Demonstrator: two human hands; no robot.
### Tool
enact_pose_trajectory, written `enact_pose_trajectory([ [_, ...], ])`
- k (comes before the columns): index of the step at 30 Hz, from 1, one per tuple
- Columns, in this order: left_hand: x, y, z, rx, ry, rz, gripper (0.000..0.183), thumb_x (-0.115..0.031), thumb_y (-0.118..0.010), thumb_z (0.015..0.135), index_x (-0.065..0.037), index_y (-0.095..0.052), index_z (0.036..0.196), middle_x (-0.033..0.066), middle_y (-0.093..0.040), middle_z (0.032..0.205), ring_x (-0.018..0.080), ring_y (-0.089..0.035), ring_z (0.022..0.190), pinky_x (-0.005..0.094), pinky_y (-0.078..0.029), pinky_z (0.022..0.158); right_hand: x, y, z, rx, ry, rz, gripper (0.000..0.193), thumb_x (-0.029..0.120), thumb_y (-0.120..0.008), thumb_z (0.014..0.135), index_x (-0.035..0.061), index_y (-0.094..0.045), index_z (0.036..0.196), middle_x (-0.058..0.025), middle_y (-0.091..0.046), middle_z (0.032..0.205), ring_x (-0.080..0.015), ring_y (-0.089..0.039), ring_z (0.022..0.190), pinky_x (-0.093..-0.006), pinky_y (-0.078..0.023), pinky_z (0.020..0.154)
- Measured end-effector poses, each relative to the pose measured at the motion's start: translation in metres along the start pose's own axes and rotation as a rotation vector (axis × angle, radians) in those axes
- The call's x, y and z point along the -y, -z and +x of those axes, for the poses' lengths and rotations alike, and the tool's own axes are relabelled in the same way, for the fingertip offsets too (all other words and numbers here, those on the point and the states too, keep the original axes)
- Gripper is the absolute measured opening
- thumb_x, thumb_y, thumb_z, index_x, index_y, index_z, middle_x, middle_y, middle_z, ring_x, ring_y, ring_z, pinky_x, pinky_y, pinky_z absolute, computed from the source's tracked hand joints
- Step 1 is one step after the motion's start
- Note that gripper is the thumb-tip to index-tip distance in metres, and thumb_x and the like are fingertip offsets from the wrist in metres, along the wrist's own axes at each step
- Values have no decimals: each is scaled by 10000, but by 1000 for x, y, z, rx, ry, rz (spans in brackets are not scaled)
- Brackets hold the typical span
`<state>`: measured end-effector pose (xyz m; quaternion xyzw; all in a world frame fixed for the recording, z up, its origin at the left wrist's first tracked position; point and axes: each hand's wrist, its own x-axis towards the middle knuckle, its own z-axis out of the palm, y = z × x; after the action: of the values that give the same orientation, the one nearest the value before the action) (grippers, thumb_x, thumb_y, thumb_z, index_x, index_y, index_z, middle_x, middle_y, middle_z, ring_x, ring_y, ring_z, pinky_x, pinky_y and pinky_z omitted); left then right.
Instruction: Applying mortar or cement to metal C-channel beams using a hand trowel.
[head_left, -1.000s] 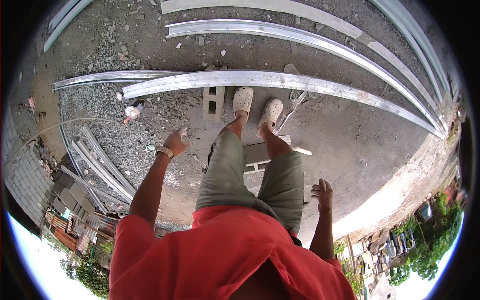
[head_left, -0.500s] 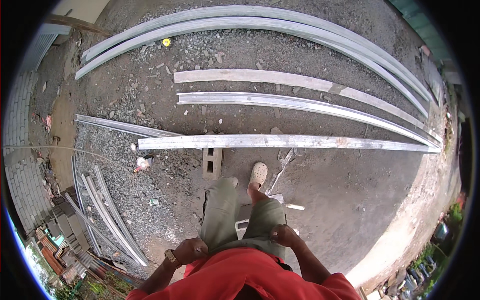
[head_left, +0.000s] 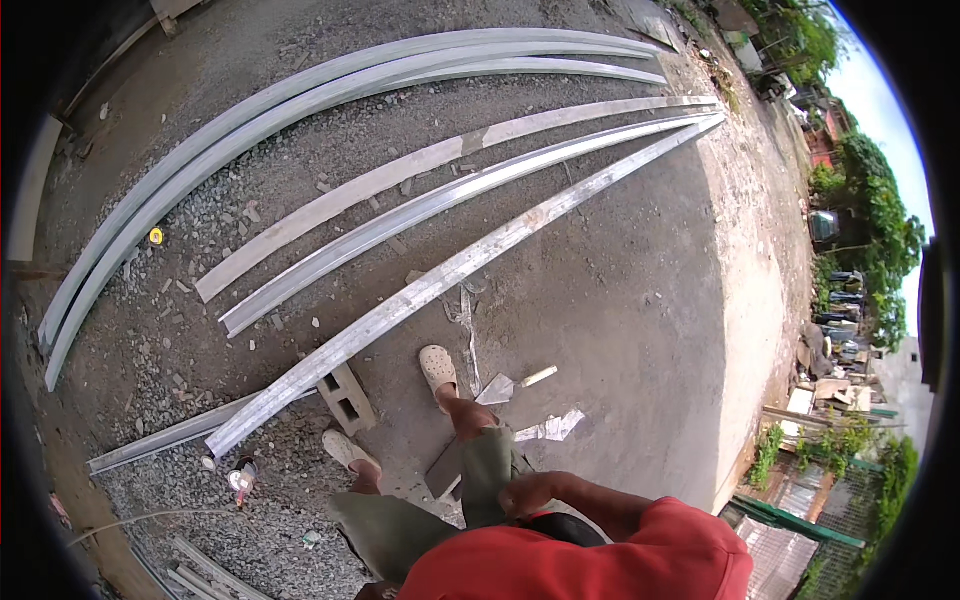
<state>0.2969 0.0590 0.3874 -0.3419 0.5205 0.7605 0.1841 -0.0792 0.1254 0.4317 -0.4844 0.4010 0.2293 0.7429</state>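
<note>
Gravel and packed dirt [head_left: 640, 300] fill most of the view, with several long grey metal channels laid side by side across them. The nearest channel [head_left: 440, 282] rests with its near end on a hollow concrete block [head_left: 346, 398], just ahead of the person's feet in pale clogs [head_left: 438, 368]. Compared with a second ago, when both arms were spread wide with the fingers open and nothing in them, the view has swung and the hands have been drawn in against the body. The right hand [head_left: 532, 492] is seen at the waist, fingers curled loosely against the olive trousers, and nothing can be made out in it. The left hand is hidden below the red shirt [head_left: 590, 560], so whether it is open or closed cannot be told. None of the channels is touched; the nearest one lies within a step of the feet but well clear of either hand. It is judged from this that no lifting or shifting of the metal is under way, and that the person is being turned or walked alongside the pieces. Scraps of pale board [head_left: 548, 428] lie near the right foot.
</note>
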Motion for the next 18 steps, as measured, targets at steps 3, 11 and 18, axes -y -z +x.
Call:
enact_pose_trajectory([
  [3, 34, 10, 6, 44, -29, -33, 255, -265, -690, 816, -47, -679, 948, 83, -693, 857, 189, -675, 817, 322, -525, 743, 24, -27, 13, -30, -72, -3, 351, 368, -591, 795, 58, -670, 941, -121, -688, 892, -241, -641, 802, -410, -477, 695],
  [11, 96, -50, -94, 185, 237, -341, 290, -277, -666, 849, -20, -667, 985, 95, -688, 889, 188, -665, 865, 326, -514, 780, -48, 46, 64, -495, -17, 950, 305, 339, -571, 918, 36, -609, 924, -74, -634, 765, -167, -629, 653, -292, -505, 555],
  [18, 93, 104, 20, -403, 244, -501, 432, -125, -627, 866, 49, -495, 1239, 73, -641, 841, 120, -592, 765, 259, -471, 692, -310, 142, 219, -982, -584, 215, 312, 270, -660, 780, 20, -644, 966, -130, -665, 834, -214, -652, 748, -375, -528, 631],
])
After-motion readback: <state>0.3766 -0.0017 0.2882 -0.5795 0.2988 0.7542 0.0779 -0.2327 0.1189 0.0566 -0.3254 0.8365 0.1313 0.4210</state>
